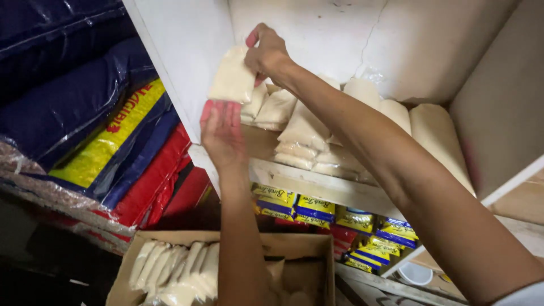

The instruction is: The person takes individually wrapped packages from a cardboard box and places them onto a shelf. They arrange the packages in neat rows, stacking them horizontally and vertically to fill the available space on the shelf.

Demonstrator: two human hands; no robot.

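A small clear packet of pale cream powder [231, 78] is held up in front of a white shelf compartment. My right hand [266, 54] pinches its upper right edge from above. My left hand [222, 133] is open just below it, fingertips touching its lower edge. Behind the packet, several similar cream packets [306, 127] lie stacked on the wooden shelf [317, 184]. Below my left arm an open cardboard box [300, 245] holds a row of the same packets [175, 269] standing on edge.
Large sacks in blue, yellow and red plastic [107, 124] are piled at the left. Yellow and blue small packs [317, 208] fill the shelf below. A white shelf divider [181, 51] stands left of the compartment, and a white round container [415, 273] sits low right.
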